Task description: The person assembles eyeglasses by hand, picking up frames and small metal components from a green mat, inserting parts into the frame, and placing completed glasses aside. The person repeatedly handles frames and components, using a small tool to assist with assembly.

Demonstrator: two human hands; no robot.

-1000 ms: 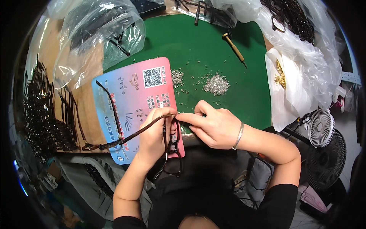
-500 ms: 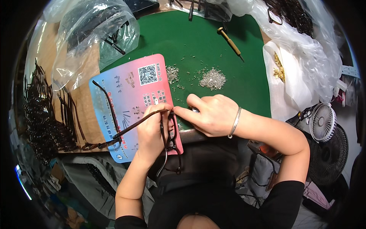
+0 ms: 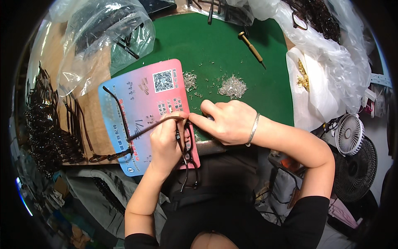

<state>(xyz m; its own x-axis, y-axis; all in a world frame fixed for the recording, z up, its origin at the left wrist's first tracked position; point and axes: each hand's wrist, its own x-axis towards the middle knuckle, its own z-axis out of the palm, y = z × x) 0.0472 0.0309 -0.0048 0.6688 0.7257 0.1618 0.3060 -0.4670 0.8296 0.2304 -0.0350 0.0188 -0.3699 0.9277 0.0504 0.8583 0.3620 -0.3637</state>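
The left hand (image 3: 168,143) is closed around a dark eyeglass frame (image 3: 187,155), gripping it at the hinge while one thin temple arm (image 3: 151,128) runs out to the left across a pink-and-blue printed card (image 3: 141,103). The right hand (image 3: 226,121), a metal bangle (image 3: 252,130) on its wrist, has its fingertips pinched against the same hinge, touching the left hand; what it pinches is too small to make out, possibly a tiny screw. The frame hangs over the near edge of the green mat (image 3: 215,54), its lenses dropping past the table edge toward the person's lap. Open room lies mostly ahead of the hands, on the bare green between the card and the far clutter. In that stretch sit a small heap of silvery screws (image 3: 232,86) and a thinner scatter (image 3: 190,79) on the card's corner, both near the right hand. A wooden-handled screwdriver (image 3: 251,48) lies farther back, well apart. To the left, a clear plastic bag (image 3: 103,37) covers the brown tabletop, and a dense row of dark frames (image 3: 45,128) crowds the left edge. To the right, crumpled white plastic bags (image 3: 327,62) close off the mat's side, with a small white fan (image 3: 349,133) just beyond.
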